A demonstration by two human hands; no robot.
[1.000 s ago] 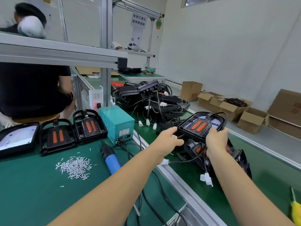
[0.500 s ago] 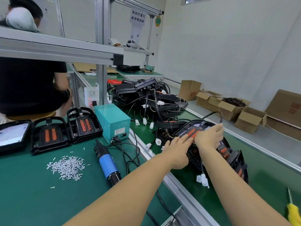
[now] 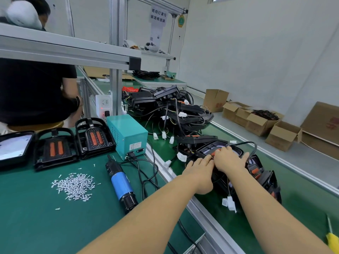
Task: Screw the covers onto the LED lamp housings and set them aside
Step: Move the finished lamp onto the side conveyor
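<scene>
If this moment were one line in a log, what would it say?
step: setting lamp housing on pile | left hand: flat on it | right hand: flat on it | screwdriver: idle on table

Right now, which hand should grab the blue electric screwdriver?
Left, probably. The left hand lies nearer the blue screwdriver on the mat; the right hand rests farther away on the lamp housing.

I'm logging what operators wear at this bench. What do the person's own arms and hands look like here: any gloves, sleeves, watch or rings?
Both forearms are bare right up to the bottom edge of the picture, with no sleeve in view. The left hand and the right hand wear no gloves. No watch, wristband or ring shows on either wrist or on the fingers that can be seen.
</scene>
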